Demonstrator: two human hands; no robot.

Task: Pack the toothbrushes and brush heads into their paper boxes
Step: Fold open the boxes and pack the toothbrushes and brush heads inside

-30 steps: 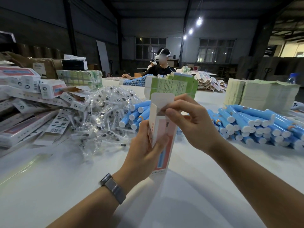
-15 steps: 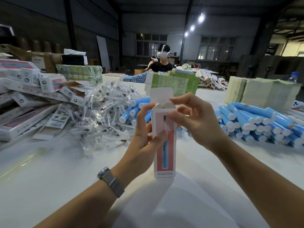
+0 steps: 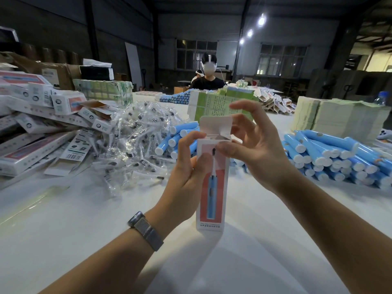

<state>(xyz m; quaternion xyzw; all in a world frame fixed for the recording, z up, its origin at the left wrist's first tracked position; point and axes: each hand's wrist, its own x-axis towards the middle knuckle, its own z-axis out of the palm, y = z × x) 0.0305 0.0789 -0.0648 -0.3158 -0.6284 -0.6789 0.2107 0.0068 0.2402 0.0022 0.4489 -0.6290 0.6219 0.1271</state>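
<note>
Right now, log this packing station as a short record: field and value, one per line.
box in hand: paper box, upright on the table, top flap open
left hand: left hand grips the box's left side, thumb on its front
right hand: right hand pinches the box's top right edge by the side flap
brush heads: pile of clear-wrapped brush heads, left of the box
toothbrushes: blue toothbrush handles stacked to the right; more behind the box
surface: white table

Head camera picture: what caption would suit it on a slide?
Left hand holds an upright paper box while the right hand works its open top flaps.
</note>
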